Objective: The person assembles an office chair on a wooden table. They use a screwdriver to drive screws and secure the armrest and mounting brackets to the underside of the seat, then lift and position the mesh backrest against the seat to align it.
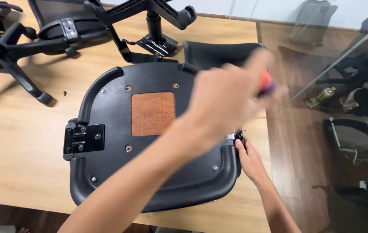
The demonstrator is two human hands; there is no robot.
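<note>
Left hand clamped on screwdriver, right hand pinching bracket at seat base right edge; left-edge plate already fitted

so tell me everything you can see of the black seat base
The seat base is black moulded plastic, lying underside up on the wooden table. A brown square patch sits at its middle, screws dot it, and a black bracket is on its left rim. The right hand touches its right edge; the left hand is above it.

the upturned chair seat lies on the table. the chair base lies behind it to the left, the gas-lift mechanism directly behind, the bottle on the floor, right.
</note>
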